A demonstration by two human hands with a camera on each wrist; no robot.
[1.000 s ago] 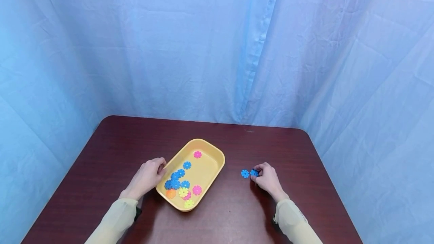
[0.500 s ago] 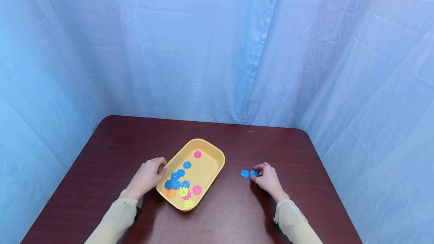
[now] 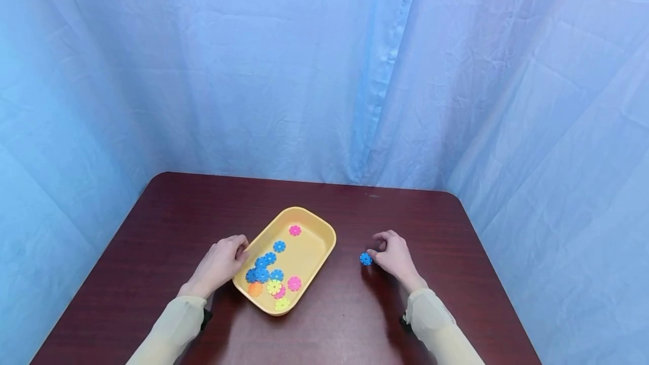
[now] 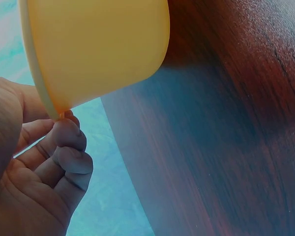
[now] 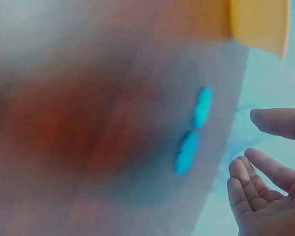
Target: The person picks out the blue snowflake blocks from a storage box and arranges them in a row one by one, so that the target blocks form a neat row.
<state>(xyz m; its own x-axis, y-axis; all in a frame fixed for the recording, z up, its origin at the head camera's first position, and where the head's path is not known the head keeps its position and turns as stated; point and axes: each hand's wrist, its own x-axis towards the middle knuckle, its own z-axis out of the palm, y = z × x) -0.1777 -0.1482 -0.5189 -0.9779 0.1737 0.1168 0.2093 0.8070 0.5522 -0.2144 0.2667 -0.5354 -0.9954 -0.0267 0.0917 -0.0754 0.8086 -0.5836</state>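
Note:
A yellow tray [image 3: 324, 249] rests at a slant on the dark red table. My left hand [image 3: 221, 261] pinches its near-left rim, and the left wrist view shows thumb and curled fingertips at that rim of the tray [image 4: 98, 54]. To the right of the tray, my right hand [image 3: 394, 255] is held over the table with thumb and forefinger apart and nothing between them. Two blue notched plastic discs lie side by side on the table in the right wrist view, an upper disc [image 5: 203, 108] and a lower disc [image 5: 186, 152]. In the head view one blue disc [image 3: 365, 259] shows; the hand hides the other.
Inside the tray lie more notched discs: several overlapping blue discs [image 3: 261, 274], pink discs [image 3: 294, 283], yellow discs [image 3: 282, 304] and an orange disc [image 3: 256, 289]. Light blue curtains [image 3: 284, 83] surround the table [image 3: 203, 207] at the back and sides.
My right hand has let go of the right-hand blue disc and shifted slightly left and upward, its thumb and forefinger spreading. The left hand and the tray have stayed in place.

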